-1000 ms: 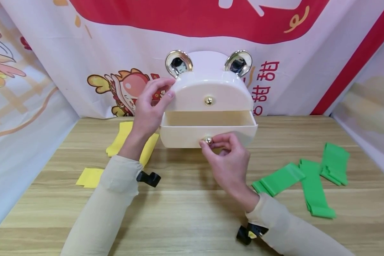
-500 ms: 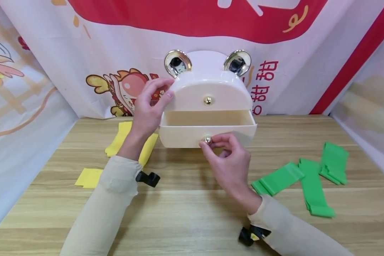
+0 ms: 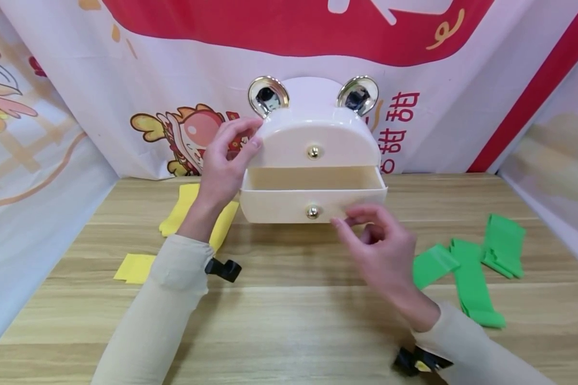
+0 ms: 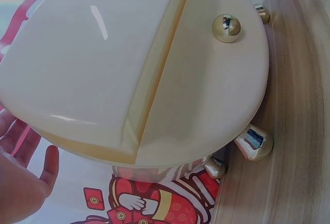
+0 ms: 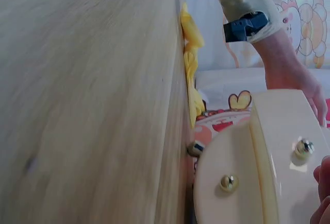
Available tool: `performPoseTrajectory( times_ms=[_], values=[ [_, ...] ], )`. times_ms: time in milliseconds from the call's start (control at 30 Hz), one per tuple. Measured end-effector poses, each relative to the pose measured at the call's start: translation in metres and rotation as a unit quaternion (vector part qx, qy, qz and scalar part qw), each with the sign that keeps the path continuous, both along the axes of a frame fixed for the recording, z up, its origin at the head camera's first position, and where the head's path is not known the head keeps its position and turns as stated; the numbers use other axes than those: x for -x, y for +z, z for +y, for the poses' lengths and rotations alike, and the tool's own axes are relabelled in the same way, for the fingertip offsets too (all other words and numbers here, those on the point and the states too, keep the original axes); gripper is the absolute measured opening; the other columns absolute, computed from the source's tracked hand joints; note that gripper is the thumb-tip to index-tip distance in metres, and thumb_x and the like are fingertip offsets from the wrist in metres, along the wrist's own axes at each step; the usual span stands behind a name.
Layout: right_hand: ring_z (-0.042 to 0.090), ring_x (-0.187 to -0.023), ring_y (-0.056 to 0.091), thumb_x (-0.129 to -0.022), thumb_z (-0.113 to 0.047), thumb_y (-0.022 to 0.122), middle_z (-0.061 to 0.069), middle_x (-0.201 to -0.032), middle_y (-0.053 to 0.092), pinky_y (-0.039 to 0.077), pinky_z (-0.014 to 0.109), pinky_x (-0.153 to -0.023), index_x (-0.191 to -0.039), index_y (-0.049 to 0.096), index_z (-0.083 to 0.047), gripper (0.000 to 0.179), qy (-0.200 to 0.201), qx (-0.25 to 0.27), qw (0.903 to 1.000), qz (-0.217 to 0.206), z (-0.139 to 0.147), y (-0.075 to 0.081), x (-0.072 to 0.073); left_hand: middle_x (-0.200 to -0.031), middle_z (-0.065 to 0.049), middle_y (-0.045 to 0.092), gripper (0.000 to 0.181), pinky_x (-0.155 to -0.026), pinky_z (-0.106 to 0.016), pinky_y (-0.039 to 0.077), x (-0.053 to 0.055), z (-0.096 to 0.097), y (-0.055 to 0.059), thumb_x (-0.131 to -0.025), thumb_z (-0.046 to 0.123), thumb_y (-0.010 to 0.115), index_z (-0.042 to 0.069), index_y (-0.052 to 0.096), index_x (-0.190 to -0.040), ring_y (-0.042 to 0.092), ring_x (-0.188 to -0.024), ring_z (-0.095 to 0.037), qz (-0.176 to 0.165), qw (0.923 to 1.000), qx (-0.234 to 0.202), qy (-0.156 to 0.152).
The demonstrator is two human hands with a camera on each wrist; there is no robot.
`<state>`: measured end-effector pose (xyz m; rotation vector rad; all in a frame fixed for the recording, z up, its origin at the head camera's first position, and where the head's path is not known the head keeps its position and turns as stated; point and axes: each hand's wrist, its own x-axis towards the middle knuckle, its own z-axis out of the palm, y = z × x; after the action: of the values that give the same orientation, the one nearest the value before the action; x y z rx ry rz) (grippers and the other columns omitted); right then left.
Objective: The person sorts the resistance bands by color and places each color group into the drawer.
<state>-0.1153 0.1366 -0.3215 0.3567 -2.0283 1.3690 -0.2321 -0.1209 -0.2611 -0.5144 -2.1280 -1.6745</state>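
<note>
L hand (image 3: 226, 160): lies along L side of the white box (image 3: 313, 96); fingers softly bent, thumb tip by the edge, loose w/ no grip. L wrist view: some fingertips go behind box.
R hand (image 3: 382, 254): near side of the open drawer (image 3: 274, 206), R of its gold knob (image 3: 312, 212); thumb & 1st finger bent w/ small gap, nothing held. Can't tell if tips touch drawer. Mostly cut off in R wrist view.
White box: mid table (image 3: 270, 331), far side, by cloth wall (image 3: 443, 107).
Low drawer (image 4: 211, 85): hidden in head view.
Yellow strips (image 3: 179, 211): L, part hidden by L arm.
Green strips (image 3: 474, 283): R, part hidden by R hand.
Writing (image 3: 400, 125): red 甜甜 on wall, R of box; lower sign part hidden. Big white one up top cut off.
</note>
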Motion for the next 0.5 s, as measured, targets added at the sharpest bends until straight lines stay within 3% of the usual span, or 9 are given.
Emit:
performPoseTrajectory(
  times_ms=[67, 200, 300, 500],
  values=[
    [0.003, -0.045, 0.043, -0.083, -0.001, 0.088, 0.007, -0.085, 0.078, 0.033, 0.018, -0.042, -0.097, 0.075, -0.001, 0.020, -0.005, -0.006, 0.9999, 0.010, 0.010, 0.001, -0.002, -0.142, 0.000, 0.059, 0.037, -0.095, -0.026, 0.051, -0.001, 0.000, 0.000, -0.105, 0.029, 0.065, 0.017, 0.068, -0.140, 0.054, -0.125, -0.010, -0.003, 1.0000, 0.000, 0.002],
    [0.003, -0.045, 0.043, -0.082, 0.003, 0.087, -0.012, -0.088, 0.076, 0.034, 0.019, -0.042, -0.099, 0.075, -0.001, 0.021, -0.016, -0.008, 0.9997, 0.015, 0.031, 0.002, -0.006, -0.142, 0.000, 0.059, 0.037, -0.095, -0.026, 0.051, -0.001, -0.001, 0.000, -0.105, 0.028, 0.065, 0.016, 0.068, -0.140, 0.054, -0.125, -0.011, -0.003, 1.0000, -0.001, 0.001],
    [0.003, -0.047, 0.045, -0.082, 0.004, 0.086, -0.024, -0.089, 0.072, 0.037, 0.017, -0.044, -0.101, 0.075, -0.001, 0.022, -0.026, -0.027, 0.9992, -0.013, 0.048, 0.003, -0.010, -0.141, 0.000, 0.060, 0.037, -0.095, -0.026, 0.051, 0.000, 0.000, -0.001, -0.105, 0.029, 0.064, 0.016, 0.068, -0.139, 0.054, -0.124, -0.010, 0.000, 1.0000, -0.002, 0.000],
    [0.001, -0.058, 0.060, -0.085, -0.005, 0.087, -0.022, -0.087, 0.072, 0.048, 0.014, -0.053, -0.104, 0.074, -0.009, 0.023, -0.043, -0.087, 0.9907, -0.095, 0.077, 0.000, -0.016, -0.142, 0.000, 0.059, 0.037, -0.095, -0.026, 0.050, 0.000, 0.000, 0.000, -0.105, 0.029, 0.064, 0.017, 0.068, -0.140, 0.054, -0.125, -0.011, -0.006, 1.0000, -0.002, 0.001]
  ],
)
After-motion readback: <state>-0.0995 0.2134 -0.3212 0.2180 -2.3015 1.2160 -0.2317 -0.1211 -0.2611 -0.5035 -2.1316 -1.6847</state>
